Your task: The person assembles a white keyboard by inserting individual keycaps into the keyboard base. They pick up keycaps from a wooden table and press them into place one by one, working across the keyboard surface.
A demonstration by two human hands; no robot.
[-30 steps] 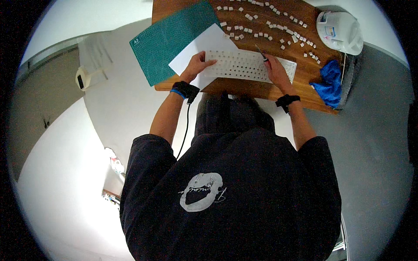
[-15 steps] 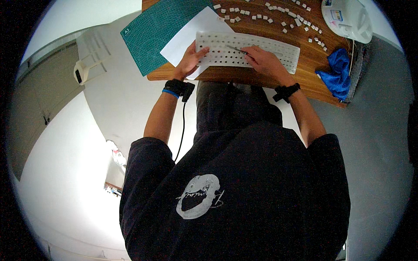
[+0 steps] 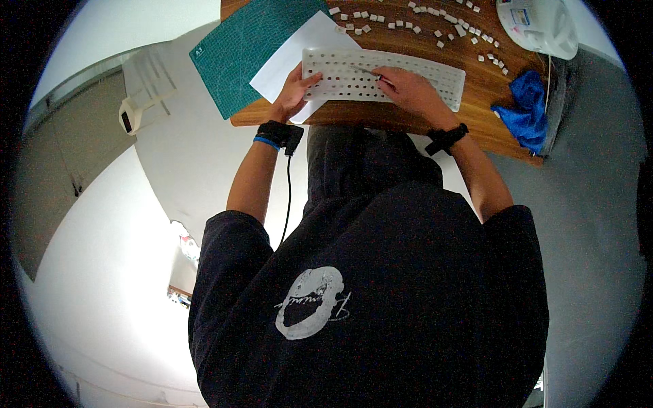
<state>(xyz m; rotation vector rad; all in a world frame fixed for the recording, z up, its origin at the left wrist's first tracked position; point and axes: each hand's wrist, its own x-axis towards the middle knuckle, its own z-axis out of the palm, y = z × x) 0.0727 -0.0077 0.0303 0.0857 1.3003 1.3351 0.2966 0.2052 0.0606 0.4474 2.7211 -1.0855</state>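
Left hand (image 3: 294, 92) gripping keyboard frame (image 3: 384, 78) edge, right hand (image 3: 408, 88) pinching thin tool (image 3: 367, 71)

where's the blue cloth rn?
Head view: the blue cloth lies on the wooden table near its right edge, right of the white keyboard frame and the right hand, just below the white device.

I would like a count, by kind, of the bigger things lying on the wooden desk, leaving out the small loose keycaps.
White keyboard frame: 1
Green cutting mat: 1
White paper sheet: 1
Blue cloth: 1
White rounded device: 1
Thin tool in the right hand: 1
Total: 6
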